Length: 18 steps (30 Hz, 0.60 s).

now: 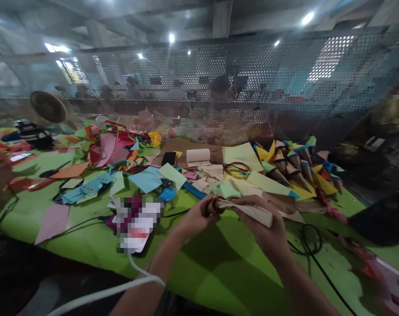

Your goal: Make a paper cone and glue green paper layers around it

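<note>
Over the green table (199,252), my two hands are close together. My left hand (199,215) is closed around a small brown paper roll (216,204), its round end facing up. My right hand (268,228) grips a cream folded paper strip (257,212), whose narrow end touches the brown roll. Whether the two papers are joined I cannot tell. Just beyond the hands lie pale green paper pieces (226,189), scissors with red and yellow handles (238,170) and a roll of cream paper (198,156).
Finished-looking paper cones (293,164) are bunched at the back right. A white phone (143,232) lies left of my hands, a white cable (103,292) crossing near my left forearm. A pink glue gun (380,276) sits at right. Behind are a fan (49,106) and a perforated metal screen (199,79).
</note>
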Each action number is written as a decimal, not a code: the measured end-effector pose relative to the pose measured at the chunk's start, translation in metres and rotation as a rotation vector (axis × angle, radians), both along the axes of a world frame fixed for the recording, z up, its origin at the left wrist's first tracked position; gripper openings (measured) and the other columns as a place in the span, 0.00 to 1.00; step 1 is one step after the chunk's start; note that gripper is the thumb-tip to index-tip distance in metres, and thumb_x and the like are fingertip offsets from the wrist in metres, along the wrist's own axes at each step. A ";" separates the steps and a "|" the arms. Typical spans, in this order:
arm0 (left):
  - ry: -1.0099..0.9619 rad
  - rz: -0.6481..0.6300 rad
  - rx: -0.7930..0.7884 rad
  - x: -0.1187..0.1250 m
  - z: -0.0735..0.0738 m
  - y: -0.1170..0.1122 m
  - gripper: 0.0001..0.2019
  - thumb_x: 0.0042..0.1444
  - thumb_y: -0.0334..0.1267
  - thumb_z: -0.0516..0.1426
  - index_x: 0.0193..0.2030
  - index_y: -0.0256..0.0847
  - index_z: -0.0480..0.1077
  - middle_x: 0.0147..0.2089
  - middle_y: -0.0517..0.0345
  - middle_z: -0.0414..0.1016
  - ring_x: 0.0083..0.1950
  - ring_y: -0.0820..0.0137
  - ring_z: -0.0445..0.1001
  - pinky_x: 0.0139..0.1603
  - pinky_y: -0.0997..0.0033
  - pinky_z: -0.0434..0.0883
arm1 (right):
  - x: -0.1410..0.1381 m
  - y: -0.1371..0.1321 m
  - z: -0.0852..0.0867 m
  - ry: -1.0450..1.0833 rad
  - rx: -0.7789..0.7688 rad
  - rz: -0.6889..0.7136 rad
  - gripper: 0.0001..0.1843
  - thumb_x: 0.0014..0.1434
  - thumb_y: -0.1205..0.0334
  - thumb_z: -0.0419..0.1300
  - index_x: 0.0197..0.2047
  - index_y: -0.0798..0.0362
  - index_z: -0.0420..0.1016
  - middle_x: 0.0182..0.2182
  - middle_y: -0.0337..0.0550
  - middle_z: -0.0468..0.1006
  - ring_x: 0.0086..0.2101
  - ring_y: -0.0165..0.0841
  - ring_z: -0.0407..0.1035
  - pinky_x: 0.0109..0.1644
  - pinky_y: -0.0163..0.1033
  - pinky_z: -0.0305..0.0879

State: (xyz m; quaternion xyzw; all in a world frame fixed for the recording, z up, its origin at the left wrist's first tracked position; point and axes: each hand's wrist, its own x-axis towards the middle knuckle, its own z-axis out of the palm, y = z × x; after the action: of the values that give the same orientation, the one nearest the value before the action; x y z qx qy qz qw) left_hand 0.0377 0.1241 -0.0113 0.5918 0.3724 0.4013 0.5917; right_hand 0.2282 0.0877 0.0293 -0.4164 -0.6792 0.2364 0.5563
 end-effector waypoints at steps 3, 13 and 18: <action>0.008 -0.058 0.032 0.003 -0.004 -0.001 0.14 0.49 0.32 0.63 0.44 0.38 0.69 0.38 0.60 0.69 0.40 0.70 0.66 0.42 0.72 0.65 | -0.002 -0.002 -0.004 -0.107 0.045 0.104 0.08 0.60 0.67 0.63 0.43 0.46 0.79 0.38 0.42 0.78 0.41 0.37 0.72 0.45 0.41 0.66; 0.211 -0.119 0.233 -0.001 -0.010 -0.005 0.09 0.52 0.33 0.61 0.37 0.39 0.64 0.37 0.60 0.67 0.39 0.69 0.63 0.42 0.71 0.65 | -0.011 -0.002 -0.016 -0.295 -0.023 0.039 0.08 0.56 0.69 0.63 0.38 0.47 0.80 0.40 0.47 0.70 0.45 0.43 0.67 0.45 0.47 0.65; 0.152 -0.141 0.191 0.000 -0.014 -0.003 0.13 0.52 0.37 0.61 0.42 0.38 0.64 0.40 0.57 0.68 0.42 0.66 0.66 0.44 0.68 0.67 | -0.011 -0.006 -0.004 -0.371 -0.024 0.076 0.09 0.60 0.68 0.58 0.38 0.46 0.79 0.47 0.47 0.72 0.50 0.45 0.64 0.52 0.52 0.63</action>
State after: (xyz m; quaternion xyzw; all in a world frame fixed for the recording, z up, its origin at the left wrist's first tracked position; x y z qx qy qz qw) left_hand 0.0381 0.1208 -0.0258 0.6988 0.3339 0.3461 0.5295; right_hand 0.2168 0.0814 0.0251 -0.4335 -0.7823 0.1844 0.4075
